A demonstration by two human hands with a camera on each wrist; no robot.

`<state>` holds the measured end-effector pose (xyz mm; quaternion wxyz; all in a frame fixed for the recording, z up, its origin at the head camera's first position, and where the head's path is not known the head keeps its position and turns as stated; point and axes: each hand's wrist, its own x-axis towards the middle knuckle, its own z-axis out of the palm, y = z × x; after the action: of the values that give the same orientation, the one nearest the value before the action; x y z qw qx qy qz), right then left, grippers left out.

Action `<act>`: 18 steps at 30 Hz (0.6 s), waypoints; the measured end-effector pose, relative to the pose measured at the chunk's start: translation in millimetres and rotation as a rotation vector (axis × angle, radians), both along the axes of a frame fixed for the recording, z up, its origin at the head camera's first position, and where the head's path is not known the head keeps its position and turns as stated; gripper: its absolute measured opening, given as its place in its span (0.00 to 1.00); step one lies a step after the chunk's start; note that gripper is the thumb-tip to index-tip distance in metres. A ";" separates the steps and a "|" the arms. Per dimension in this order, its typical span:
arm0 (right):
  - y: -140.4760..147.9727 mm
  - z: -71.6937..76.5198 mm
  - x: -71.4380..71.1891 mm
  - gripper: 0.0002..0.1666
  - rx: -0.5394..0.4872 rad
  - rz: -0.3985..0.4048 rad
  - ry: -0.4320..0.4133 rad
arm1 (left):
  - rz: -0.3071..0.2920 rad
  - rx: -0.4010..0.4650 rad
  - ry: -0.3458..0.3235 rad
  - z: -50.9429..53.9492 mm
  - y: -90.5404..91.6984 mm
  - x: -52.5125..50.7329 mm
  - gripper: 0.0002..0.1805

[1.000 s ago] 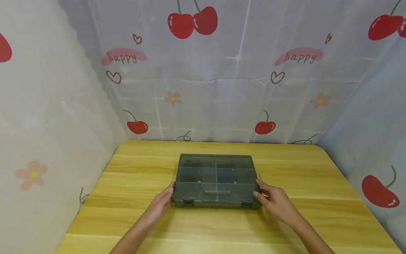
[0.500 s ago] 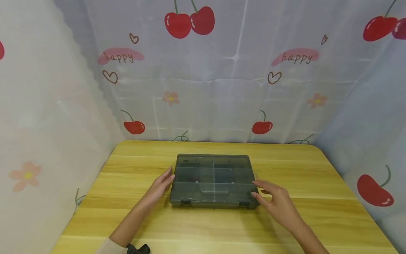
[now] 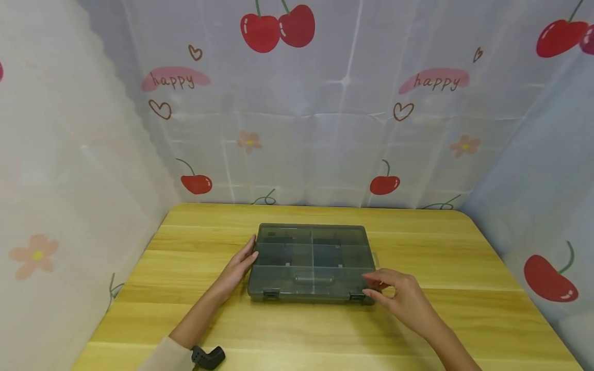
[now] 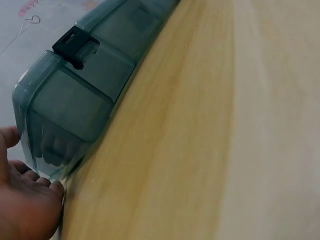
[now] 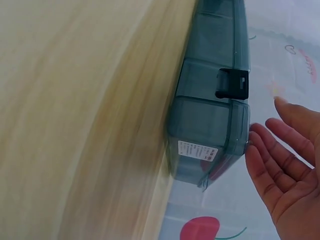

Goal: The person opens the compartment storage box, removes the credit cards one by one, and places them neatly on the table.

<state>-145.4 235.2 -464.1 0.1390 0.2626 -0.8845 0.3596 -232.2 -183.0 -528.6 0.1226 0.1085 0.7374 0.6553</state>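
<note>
A see-through grey-green plastic compartment box (image 3: 284, 281) lies flat on the table, its lid down. Along its front are two dark latches, a left one (image 3: 271, 294) and a right one (image 3: 357, 297). My left hand (image 3: 235, 269) rests at the box's left side with fingers extended; the left wrist view shows that hand (image 4: 27, 207) by the end wall. At the right front corner, my right hand (image 3: 406, 299) has thumb and fingers apart, close to the right latch. In the right wrist view, fingertips of that hand (image 5: 292, 167) touch or nearly touch the lid's edge.
The box stands on a wood-grain table (image 3: 297, 340). A white curtain (image 3: 301, 154) printed with cherries and "happy" hangs behind and at both sides. A black wrist device (image 3: 209, 357) shows by the left sleeve (image 3: 169, 355). A white label (image 5: 197, 150) is on the box's end.
My left hand has slid farther back along the box's left side. The right hand has shifted from the right side toward the front right corner and latch. The lid stays down.
</note>
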 end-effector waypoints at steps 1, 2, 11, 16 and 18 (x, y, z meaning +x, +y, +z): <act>0.1 -0.2 -0.2 0.17 -0.002 0.014 -0.003 | 0.000 0.007 0.003 -0.8 0.1 -0.4 0.38; 0.3 -0.3 -0.6 0.17 -0.002 0.029 -0.001 | -0.002 0.014 0.006 -1.9 -0.1 -0.7 0.38; 2.9 -1.7 -10.2 0.14 0.000 0.150 -0.015 | 0.041 0.030 0.012 -3.9 6.2 1.8 0.37; 6.8 -3.7 -15.3 0.10 -0.017 0.189 -0.069 | 0.074 0.039 0.038 -4.9 13.6 3.9 0.37; 8.1 -4.3 -16.3 0.08 -0.027 0.201 -0.092 | 0.088 0.040 0.051 -5.9 14.8 5.0 0.36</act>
<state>-161.8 243.2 -468.4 0.0648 0.3313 -0.8543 0.3951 -227.2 -168.2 -534.5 0.0726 0.0952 0.7310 0.6718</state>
